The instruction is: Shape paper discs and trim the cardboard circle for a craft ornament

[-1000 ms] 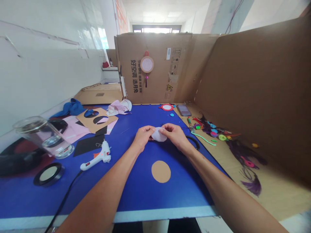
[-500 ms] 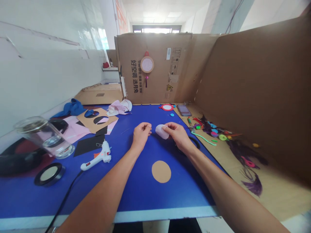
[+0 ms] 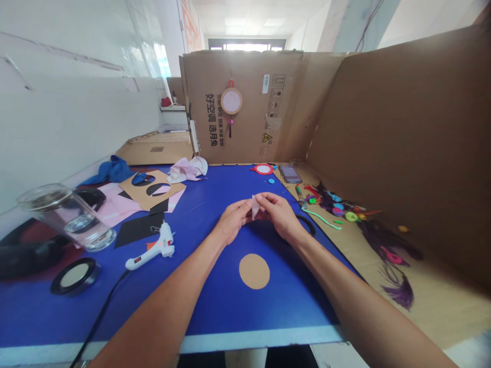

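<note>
Both hands meet above the blue tabletop. My left hand (image 3: 235, 221) is closed, its thumb and fingers pinching the left side of a small pale pink piece of cloth or paper (image 3: 255, 207). My right hand (image 3: 276, 213) pinches the same piece from the right, and it is turned nearly edge-on to me. Fingers cover much of it. Below the hands, a round brown cardboard disc (image 3: 254, 272) lies flat on the table. Partly hidden by my right wrist is a black curved object (image 3: 308, 224) whose kind I cannot make out.
To the left lie a white glue gun (image 3: 155, 249) with its cord, black paper (image 3: 140, 229), cut cardboard (image 3: 134, 185) and a glass of water (image 3: 82, 222). A red-rimmed disc (image 3: 263, 169) sits toward the back. Tassels and beads (image 3: 351, 217) are at right, beside the cardboard wall (image 3: 399, 153).
My left hand has moved right and taken hold of the pale piece alongside my right hand. The piece has turned from facing me to nearly edge-on.
</note>
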Demonstrator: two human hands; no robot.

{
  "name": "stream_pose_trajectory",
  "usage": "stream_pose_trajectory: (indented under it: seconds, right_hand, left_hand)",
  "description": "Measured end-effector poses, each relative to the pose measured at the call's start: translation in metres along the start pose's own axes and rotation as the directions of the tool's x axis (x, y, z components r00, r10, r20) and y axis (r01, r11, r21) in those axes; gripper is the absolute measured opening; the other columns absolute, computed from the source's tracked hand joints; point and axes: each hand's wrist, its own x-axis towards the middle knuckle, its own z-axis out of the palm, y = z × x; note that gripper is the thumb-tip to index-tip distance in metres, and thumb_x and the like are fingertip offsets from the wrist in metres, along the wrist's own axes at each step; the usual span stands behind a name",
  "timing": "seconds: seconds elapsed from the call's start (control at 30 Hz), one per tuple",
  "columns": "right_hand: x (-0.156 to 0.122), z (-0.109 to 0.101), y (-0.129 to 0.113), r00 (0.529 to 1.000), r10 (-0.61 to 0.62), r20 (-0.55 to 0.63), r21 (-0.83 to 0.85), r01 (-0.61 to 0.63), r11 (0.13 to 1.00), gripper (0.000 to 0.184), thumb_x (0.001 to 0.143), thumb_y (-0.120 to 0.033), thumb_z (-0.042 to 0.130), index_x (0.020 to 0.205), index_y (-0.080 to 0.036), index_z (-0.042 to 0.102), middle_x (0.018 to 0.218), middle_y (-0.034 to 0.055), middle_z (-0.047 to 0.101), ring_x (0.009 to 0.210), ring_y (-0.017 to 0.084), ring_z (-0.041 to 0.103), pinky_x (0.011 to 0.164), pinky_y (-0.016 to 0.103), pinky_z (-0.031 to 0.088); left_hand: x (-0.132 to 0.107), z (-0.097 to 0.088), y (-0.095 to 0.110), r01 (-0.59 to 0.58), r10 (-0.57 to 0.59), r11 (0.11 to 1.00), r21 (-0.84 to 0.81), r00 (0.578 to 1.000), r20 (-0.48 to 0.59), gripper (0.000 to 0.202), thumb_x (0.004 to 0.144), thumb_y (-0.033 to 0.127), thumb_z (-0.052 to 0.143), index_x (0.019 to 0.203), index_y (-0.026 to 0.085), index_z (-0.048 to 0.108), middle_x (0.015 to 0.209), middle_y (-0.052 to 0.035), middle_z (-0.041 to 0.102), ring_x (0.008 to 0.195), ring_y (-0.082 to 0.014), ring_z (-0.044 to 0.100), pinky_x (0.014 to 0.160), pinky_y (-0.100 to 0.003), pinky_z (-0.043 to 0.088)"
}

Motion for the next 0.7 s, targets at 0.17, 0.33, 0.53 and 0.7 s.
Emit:
stream_pose_trajectory:
  seconds: [0.17,0.33,0.53,0.7]
  right_hand:
    - [-0.002,0.002,-0.005,1.0,0.01,0.016,-0.043,-0.009,0.999,0.049,0.079,-0.065,0.076,0.099,-0.021,0.077,0.094,0.0068,0.076,0.074,0.019,0.067,0.064,0.029,0.055]
    - [0.0,-0.001,-0.006,0.992,-0.071,-0.108,-0.087,0.062,0.994,0.039,0.078,-0.057,0.077,0.091,-0.02,0.073,0.084,0.0046,0.073,0.063,0.014,0.058,0.054,0.025,0.045]
    - [0.005,-0.005,0.002,0.985,-0.061,-0.162,-0.2,0.028,0.979,0.04,0.074,-0.053,0.079,0.096,-0.02,0.073,0.088,0.0039,0.072,0.072,0.016,0.06,0.057,0.024,0.046]
    - [0.003,-0.001,0.005,0.999,0.01,-0.031,-0.243,-0.017,0.97,0.04,0.074,-0.053,0.08,0.096,-0.02,0.073,0.083,0.0029,0.073,0.071,0.016,0.062,0.057,0.025,0.045]
  left_hand:
    - [0.0,-0.002,0.0,0.025,-0.028,0.998,-0.062,0.998,-0.051,0.047,0.073,0.035,0.09,0.114,0.017,0.078,0.107,-0.0115,0.079,0.094,-0.0206,0.073,0.089,-0.033,0.054]
    - [0.006,-0.01,-0.006,0.055,-0.066,0.996,-0.065,0.98,-0.189,0.035,0.074,0.035,0.086,0.1,0.013,0.08,0.093,-0.012,0.079,0.076,-0.0189,0.072,0.076,-0.031,0.055]
    - [0.007,-0.012,-0.003,0.073,-0.089,0.994,-0.077,0.968,-0.234,0.03,0.074,0.031,0.083,0.097,0.013,0.081,0.09,-0.0121,0.08,0.075,-0.0193,0.072,0.071,-0.03,0.056]
    - [0.006,-0.013,-0.002,0.029,-0.053,0.994,-0.102,0.97,-0.238,0.032,0.072,0.032,0.085,0.096,0.011,0.081,0.092,-0.0126,0.079,0.079,-0.02,0.073,0.077,-0.032,0.057]
